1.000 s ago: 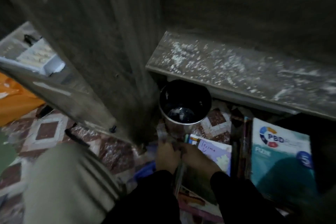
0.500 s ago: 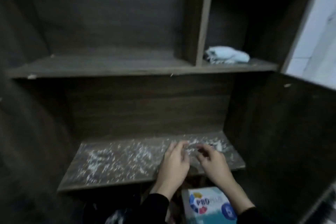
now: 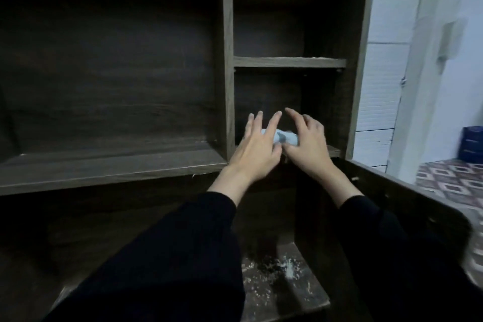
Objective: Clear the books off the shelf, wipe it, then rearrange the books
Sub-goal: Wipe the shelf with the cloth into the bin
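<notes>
reaching left hand (image 3: 257, 150), right hand (image 3: 308, 144), cloth (image 3: 286, 138)

Two bare hands (image 3: 282, 149); long black sleeves (image 3: 183, 256) to wrists, no markings.

head view, close, facing shelves (image 3: 112, 172) (slightly downward)

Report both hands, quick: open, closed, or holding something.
Left hand: open, fingers spread, reaching onto the light blue cloth, not yet gripping it.
Right hand: open, fingers spread over the same cloth, no grip visible.
</notes>
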